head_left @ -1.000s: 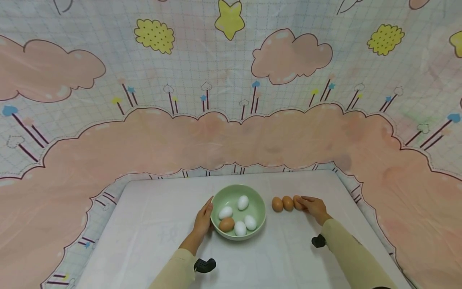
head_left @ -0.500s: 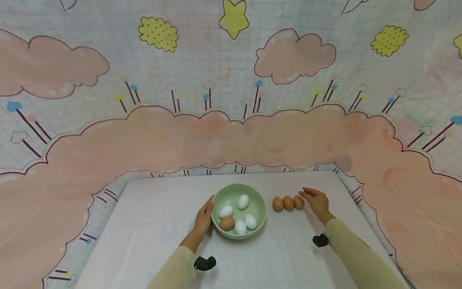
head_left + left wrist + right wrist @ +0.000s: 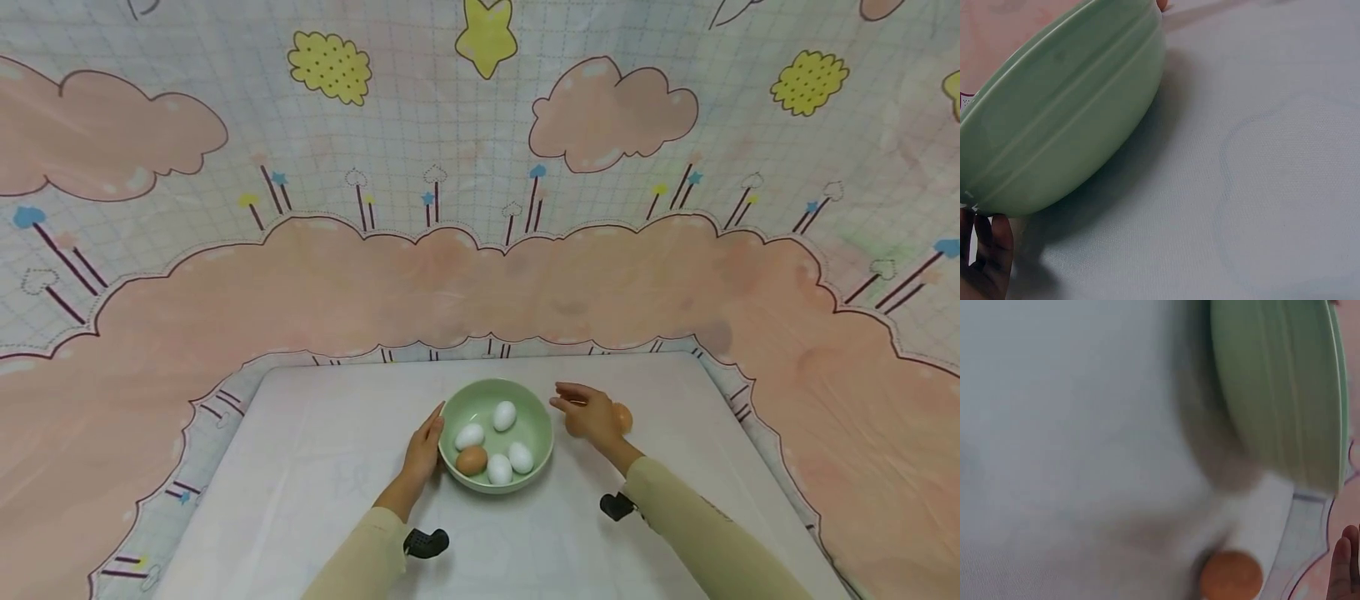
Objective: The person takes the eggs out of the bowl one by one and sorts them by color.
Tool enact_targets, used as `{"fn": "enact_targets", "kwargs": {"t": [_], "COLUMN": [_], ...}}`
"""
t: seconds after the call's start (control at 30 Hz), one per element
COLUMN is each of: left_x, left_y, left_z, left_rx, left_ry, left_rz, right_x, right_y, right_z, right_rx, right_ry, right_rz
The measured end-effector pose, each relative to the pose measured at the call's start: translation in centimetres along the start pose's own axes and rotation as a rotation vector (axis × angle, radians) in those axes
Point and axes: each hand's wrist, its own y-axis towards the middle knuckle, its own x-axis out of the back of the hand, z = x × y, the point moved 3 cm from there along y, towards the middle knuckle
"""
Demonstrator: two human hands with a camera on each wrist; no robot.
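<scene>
A light green bowl [image 3: 487, 392] stands on the white table, holding several white eggs [image 3: 499, 469] and one brown egg [image 3: 471, 460]. My left hand [image 3: 422, 450] rests along the bowl's left side, its fingertips touching the outer wall in the left wrist view. To the right of the bowl, my right hand [image 3: 591, 415] hovers with fingers extended toward the rim, holding nothing that I can see. It covers most of the row of brown eggs on the table; one brown egg [image 3: 622, 418] shows past its right side. A brown egg [image 3: 1232, 576] lies below the bowl in the right wrist view.
The white tabletop [image 3: 322, 433] extends around the bowl, with its far edge behind. A patterned cloth [image 3: 480, 283] with clouds and stars covers the background. A black wrist device [image 3: 426, 543] sits at the left wrist, another [image 3: 617, 506] at the right.
My right hand has let go of the rightmost brown egg, lifted off and moved left across the row toward the bowl. The left hand and the bowl stay in place.
</scene>
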Motion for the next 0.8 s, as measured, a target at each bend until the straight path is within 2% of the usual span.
{"fn": "enact_targets", "kwargs": {"t": [0.1,0.3,0.47,0.6,0.8], "left_x": [0.0,0.0,0.0,0.0,0.0], "left_y": [0.0,0.0,0.1,0.1,0.1], "left_z": [0.0,-0.1,0.2,0.2,0.2], "left_rx": [0.0,0.004,-0.011,-0.008,-0.004], "left_ry": [0.002,-0.002,-0.005,-0.01,-0.008], "left_rz": [0.002,-0.006,-0.017,-0.018,-0.007], "right_x": [-1.9,-6.0,-9.0,-10.4,-11.5], "right_y": [-0.5,-1.3,-1.8,-2.0,-2.2], "right_z": [0.9,2.2,3.1,3.5,3.4], "right_rx": [0.033,0.156,0.186,0.209,0.282], "right_ry": [0.02,0.028,0.041,0.03,-0.016], "right_rz": [0.039,0.161,0.281,0.34,0.378]}}
